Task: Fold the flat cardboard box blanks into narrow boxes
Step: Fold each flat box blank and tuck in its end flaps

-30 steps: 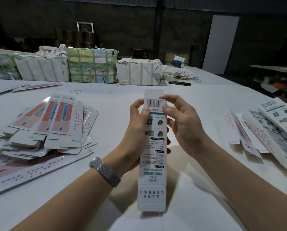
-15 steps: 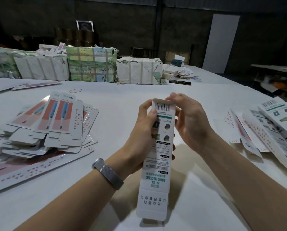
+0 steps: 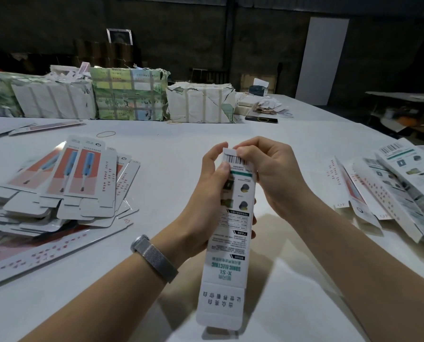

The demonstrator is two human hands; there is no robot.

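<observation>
white table (image 3: 181,149), flat blanks (image 3: 65,183), wrapped bundles (image 3: 129,95), rubber band (image 3: 106,134)

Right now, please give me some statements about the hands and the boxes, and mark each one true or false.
1. Both hands hold one narrow box. True.
2. The right hand rests flat on the table. False: its fingertips pinch the box's top flap.
3. The left hand wears a metal wristband. True.
4. The stack of flat blanks lies on the person's right. False: it lies on the left.
5. The box's bottom flap is closed. False: it hangs open.
</observation>
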